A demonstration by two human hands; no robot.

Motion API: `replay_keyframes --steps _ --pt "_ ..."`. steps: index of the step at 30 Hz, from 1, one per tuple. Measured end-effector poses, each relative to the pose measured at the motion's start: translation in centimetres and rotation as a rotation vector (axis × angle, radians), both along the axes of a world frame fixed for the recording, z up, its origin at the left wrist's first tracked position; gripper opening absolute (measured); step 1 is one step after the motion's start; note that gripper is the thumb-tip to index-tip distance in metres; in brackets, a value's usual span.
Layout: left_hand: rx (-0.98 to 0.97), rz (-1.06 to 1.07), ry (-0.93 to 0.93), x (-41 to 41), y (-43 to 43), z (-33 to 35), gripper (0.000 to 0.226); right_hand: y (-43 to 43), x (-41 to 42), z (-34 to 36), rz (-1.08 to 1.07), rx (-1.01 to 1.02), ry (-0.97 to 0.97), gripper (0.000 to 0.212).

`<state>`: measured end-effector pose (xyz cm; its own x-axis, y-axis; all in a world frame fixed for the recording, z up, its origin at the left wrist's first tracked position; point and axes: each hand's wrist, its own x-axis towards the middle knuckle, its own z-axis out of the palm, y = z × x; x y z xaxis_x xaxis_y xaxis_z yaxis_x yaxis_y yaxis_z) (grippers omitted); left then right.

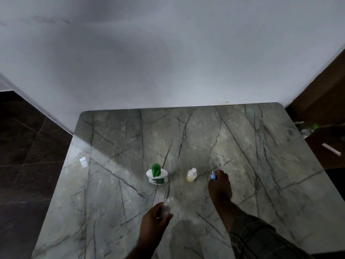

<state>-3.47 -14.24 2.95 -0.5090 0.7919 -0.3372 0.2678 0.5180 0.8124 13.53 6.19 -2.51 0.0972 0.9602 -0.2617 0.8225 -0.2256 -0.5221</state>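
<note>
While the left hand [155, 221] hovers at the six o'clock edge of the grey veined counter [261, 146], its fingers [165, 217] are wrapped round a small clear bottle [167, 204], which tilts with its neck toward twelve o'clock. At about two o'clock from that bottle, the right hand [220, 186] pinches a blue spray cap [212, 177] at its fingertips. A thin pale tube [211, 164] sticks out of the cap toward twelve o'clock. A checked sleeve [261, 238] covers the right forearm.

Near the cap at its nine o'clock, not touching it, a small bottle of yellowish liquid [191, 175] stands upright on the counter. Farther toward nine o'clock stands a white tub [157, 178] with a green top [155, 170]. Neither hand touches these two. A pale wall [168, 53] meets the counter's twelve o'clock edge, and dark floor tiles [28, 146] lie at nine o'clock.
</note>
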Motion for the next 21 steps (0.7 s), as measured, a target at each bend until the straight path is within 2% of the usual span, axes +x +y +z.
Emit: replay_keyframes --steps 9,12,15,21 --pt "-0.005 0.011 0.001 0.1 -0.3 0.3 0.020 -1.5 0.3 0.2 0.057 -0.032 -0.023 0.021" --pt "0.000 0.019 -0.001 0.1 -0.3 0.3 0.016 -6.1 0.8 -0.9 0.202 0.064 -0.037 0.017" --pt "-0.013 0.019 -0.003 0.0 0.0 0.2 0.012 -10.0 1.3 -2.0 0.271 0.067 -0.019 0.022" --pt "-0.028 0.019 0.001 -0.1 0.0 0.1 0.026 -10.5 -0.4 -1.8 0.442 0.136 -0.074 0.030"
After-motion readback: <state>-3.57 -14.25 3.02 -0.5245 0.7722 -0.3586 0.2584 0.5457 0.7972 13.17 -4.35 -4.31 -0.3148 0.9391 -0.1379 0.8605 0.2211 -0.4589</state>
